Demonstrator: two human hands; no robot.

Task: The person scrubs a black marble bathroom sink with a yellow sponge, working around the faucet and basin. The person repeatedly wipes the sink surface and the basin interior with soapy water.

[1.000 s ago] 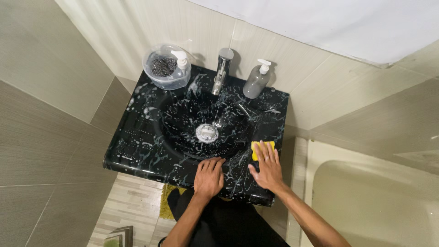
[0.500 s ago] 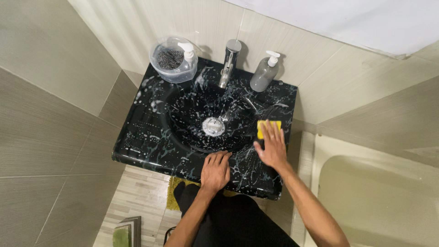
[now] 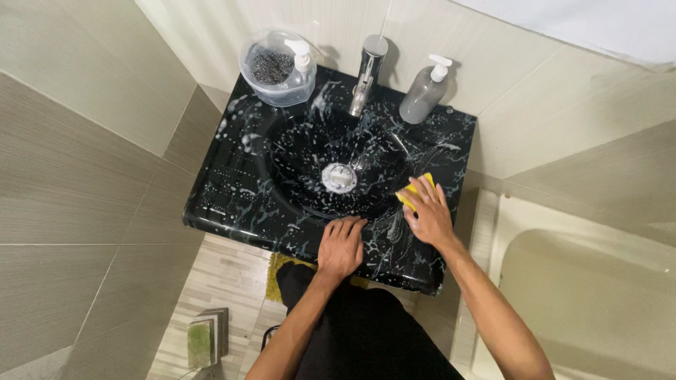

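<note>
A black marbled sink [image 3: 225,190], streaked with white suds, has a round basin and a metal drain [image 3: 339,176]. My right hand [image 3: 427,214] presses flat on a yellow sponge [image 3: 410,193] at the basin's right rim; only the sponge's far edge shows past my fingers. My left hand [image 3: 340,246] rests palm down on the sink's front edge, fingers together, holding nothing.
A chrome tap [image 3: 366,76] stands at the back centre. A grey pump bottle [image 3: 424,91] is to its right, and a clear tub with steel wool and a pump [image 3: 277,69] to its left. A pale bathtub [image 3: 584,288] lies at right, tiled walls around, a scrub brush [image 3: 204,338] on the floor.
My right hand slid the sponge from the front right corner up along the right rim, then inward toward the basin edge. The left hand stayed on the front edge.
</note>
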